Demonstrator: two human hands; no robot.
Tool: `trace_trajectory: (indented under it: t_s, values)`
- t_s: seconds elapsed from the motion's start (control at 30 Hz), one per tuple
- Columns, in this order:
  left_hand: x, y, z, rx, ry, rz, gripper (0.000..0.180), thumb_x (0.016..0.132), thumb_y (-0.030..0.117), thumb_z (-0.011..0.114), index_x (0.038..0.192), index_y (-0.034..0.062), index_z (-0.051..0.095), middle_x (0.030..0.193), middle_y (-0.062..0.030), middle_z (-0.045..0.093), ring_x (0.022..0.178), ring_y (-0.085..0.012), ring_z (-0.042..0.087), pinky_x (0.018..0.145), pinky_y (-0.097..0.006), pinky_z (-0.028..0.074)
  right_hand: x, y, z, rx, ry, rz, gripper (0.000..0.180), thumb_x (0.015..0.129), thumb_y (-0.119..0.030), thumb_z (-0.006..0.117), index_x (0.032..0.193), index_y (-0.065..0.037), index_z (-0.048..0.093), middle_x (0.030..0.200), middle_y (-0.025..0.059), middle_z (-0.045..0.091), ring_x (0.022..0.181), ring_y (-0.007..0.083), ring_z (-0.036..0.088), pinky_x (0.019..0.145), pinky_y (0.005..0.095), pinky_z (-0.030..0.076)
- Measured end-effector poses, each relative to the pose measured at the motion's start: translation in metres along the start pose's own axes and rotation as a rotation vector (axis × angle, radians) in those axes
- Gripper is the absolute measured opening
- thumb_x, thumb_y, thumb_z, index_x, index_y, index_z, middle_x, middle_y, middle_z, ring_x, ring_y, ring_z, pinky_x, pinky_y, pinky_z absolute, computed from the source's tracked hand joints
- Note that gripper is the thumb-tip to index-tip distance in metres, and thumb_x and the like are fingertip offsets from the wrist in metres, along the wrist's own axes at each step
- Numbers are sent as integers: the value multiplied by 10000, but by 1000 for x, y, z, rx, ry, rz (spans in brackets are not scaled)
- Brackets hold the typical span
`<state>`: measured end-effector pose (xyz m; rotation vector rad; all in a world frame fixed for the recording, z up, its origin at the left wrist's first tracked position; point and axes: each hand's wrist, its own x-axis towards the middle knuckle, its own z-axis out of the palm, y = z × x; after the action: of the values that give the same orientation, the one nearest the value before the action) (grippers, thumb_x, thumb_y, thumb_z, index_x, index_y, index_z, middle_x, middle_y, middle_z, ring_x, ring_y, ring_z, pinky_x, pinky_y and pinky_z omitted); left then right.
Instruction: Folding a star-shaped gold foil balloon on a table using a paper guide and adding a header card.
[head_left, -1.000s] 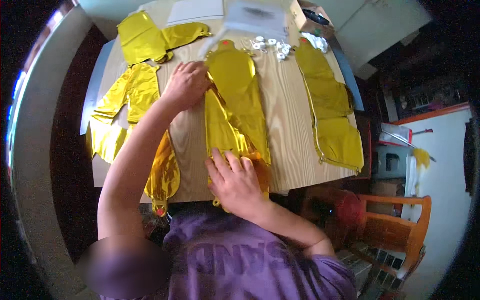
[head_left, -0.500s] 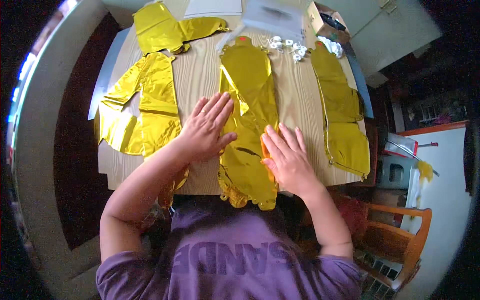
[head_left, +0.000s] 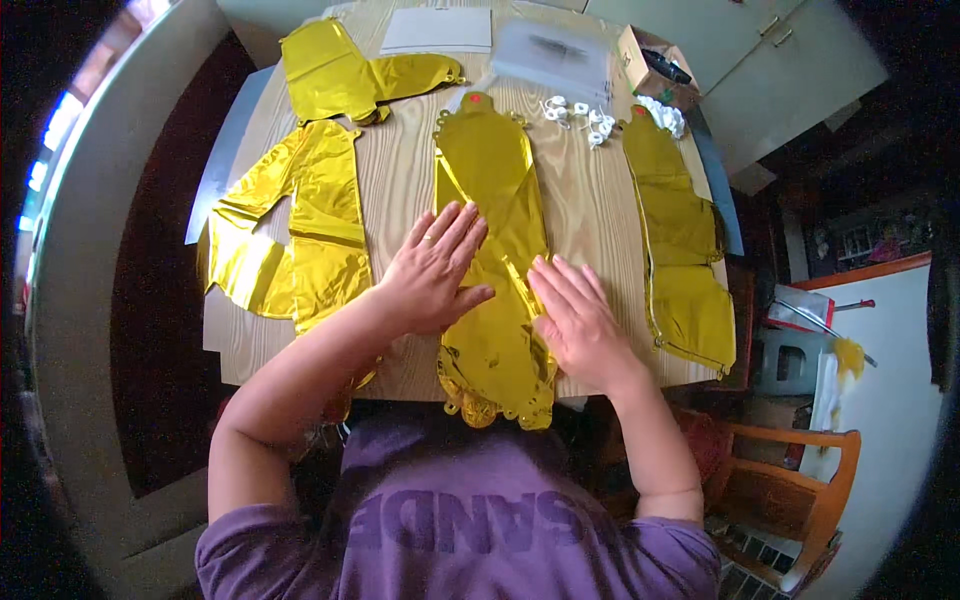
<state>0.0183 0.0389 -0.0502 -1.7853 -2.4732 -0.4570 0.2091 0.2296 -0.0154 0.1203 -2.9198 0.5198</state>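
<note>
Foil strip (head_left: 490,165) steadied between left hand (head_left: 437,270) and right hand (head_left: 580,328), both unclenched, presumably to be kept flat.

From here I read the middle foil piece (head_left: 490,165) as deep yellow-gold with paler glints, and a red dot (head_left: 475,99) at its top. The left foil piece (head_left: 325,195) comes through to me brighter yellow, flaring to white in patches; the upper-left foil piece (head_left: 328,72) looks a flatter yellow, the right foil piece (head_left: 672,215) a duller olive gold. I see pale beige on the surface (head_left: 582,210), with wavy wood grain, white on the small rolls (head_left: 581,109), and purple on the shirt (head_left: 450,455), with darker purple lettering (head_left: 470,521).
</note>
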Motion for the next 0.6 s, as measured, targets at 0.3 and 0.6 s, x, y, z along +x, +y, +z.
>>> trace_trajectory:
  t_s: [0.3,0.6]
  values:
    - [0,2,5,14,12,-47,849,938,627,496,1524,27,361,1599,-243,279,1490,-460,202,1199,-578,167,11,20,6,-98,-45,2,535,964,-212,567,1451,-16,462,1559,155,390,1459,360,318,1212,537,195]
    - [-2,5,3,21,7,-49,866,932,637,497,1530,28,351,1596,-254,274,1486,-472,201,1195,-593,164,15,21,-2,-46,-25,-18,487,950,-180,595,1404,-18,523,1520,165,441,1424,377,363,1203,504,247]
